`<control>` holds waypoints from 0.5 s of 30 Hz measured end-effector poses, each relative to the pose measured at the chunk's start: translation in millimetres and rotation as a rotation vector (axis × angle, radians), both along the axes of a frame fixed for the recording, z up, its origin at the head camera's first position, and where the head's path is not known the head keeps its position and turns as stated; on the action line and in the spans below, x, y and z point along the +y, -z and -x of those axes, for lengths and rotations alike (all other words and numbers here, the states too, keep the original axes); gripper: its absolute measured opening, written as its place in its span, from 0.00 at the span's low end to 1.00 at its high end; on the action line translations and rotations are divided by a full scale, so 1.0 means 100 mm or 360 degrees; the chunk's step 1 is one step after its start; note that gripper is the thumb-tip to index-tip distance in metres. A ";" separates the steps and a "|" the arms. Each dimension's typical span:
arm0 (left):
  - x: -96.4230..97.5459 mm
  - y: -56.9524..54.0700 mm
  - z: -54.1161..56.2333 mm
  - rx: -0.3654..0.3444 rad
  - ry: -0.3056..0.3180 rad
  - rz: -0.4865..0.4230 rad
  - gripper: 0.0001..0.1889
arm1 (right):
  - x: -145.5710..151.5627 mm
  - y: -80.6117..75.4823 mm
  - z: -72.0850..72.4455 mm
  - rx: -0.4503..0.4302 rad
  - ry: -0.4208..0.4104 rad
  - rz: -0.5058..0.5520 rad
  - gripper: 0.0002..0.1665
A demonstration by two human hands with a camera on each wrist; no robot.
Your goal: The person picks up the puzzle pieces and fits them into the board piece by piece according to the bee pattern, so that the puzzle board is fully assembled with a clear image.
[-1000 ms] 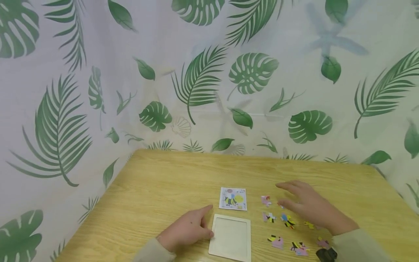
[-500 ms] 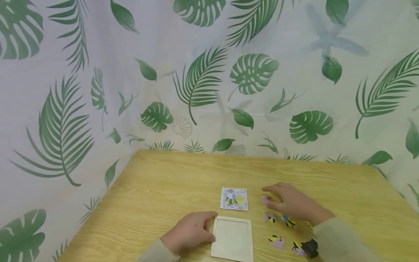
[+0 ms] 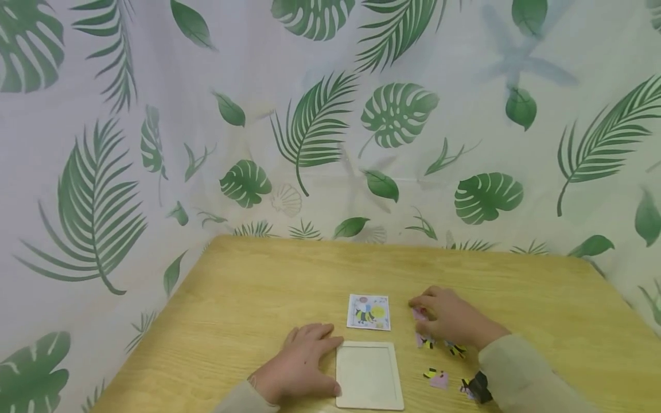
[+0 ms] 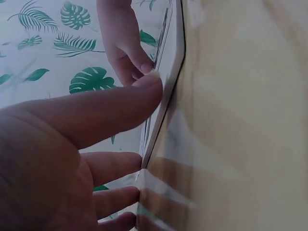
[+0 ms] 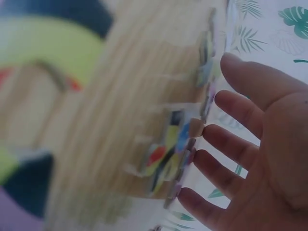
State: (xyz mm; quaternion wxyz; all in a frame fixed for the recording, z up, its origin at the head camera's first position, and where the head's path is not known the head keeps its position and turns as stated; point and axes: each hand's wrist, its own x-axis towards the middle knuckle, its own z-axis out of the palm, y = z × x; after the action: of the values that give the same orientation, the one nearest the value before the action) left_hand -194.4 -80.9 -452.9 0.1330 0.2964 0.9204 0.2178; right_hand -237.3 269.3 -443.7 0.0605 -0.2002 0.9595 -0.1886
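My left hand (image 3: 302,364) lies at the left edge of a shallow cream puzzle tray (image 3: 368,376), its fingers spread. In the left wrist view the thumb (image 4: 130,98) touches the tray's side, and the fingers reach toward its corner. My right hand (image 3: 451,318) is over the upper left of the loose puzzle pieces. A pink piece (image 3: 418,314) shows beneath its fingers. Seen from the right wrist, the fingertips touch or nearly touch several pieces (image 5: 168,159), the thumb standing apart. Nothing is visibly gripped. The right forearm hides some pieces.
A square picture card (image 3: 369,312) with a bee on it lies just behind the tray. Pink and yellow pieces (image 3: 439,378) are on the wooden table (image 3: 258,281), near a dark object (image 3: 481,387) at the right sleeve. A leaf-patterned cloth (image 3: 330,132) hangs behind the table.
My right hand has moved left and come down onto the pink piece. My left hand has spread its fingers along the tray's edge. The tray has turned slightly.
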 end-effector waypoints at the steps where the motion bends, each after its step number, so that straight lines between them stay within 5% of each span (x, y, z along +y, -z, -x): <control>1: -0.01 0.02 0.00 -0.0005 0.0006 0.0002 0.46 | -0.01 0.01 0.00 0.0034 -0.0005 -0.0022 0.29; 6: -0.01 0.06 0.00 -0.0018 0.0016 -0.0031 0.49 | -0.02 0.00 0.02 0.0139 0.0023 -0.0085 0.25; 15: -0.05 0.10 0.00 -0.0071 0.0047 -0.0074 0.53 | -0.01 0.01 0.00 0.0037 0.0085 -0.0040 0.23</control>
State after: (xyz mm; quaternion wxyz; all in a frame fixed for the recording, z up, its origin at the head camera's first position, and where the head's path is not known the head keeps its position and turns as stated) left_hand -194.5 -85.5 -463.1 0.1499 0.3080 0.9074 0.2436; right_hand -237.6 268.4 -445.1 0.0470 -0.1757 0.9675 -0.1757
